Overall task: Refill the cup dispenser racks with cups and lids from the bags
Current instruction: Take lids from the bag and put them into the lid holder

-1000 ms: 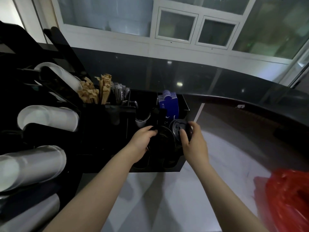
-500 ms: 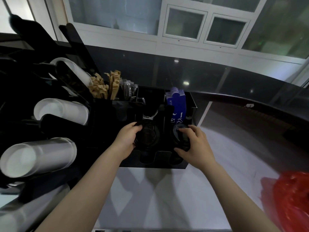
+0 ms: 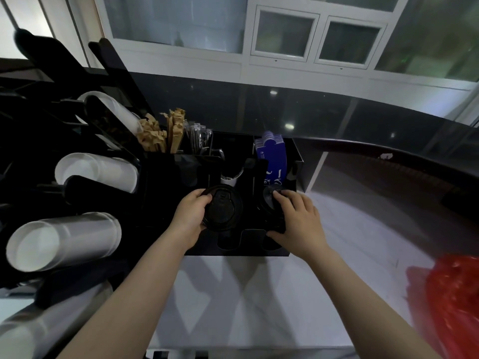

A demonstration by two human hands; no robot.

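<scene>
My left hand fingers curl round black lids in the organiser, right hand pressing its neighbouring stack; leftward cup racks look stocked, so refilling seems nearly finished.

The left hand grips a stack of black lids at the black organizer on the counter. The right hand holds what seems a second lid stack just beside it. White cups lie in the rack at left; a red bag sits right.
</scene>
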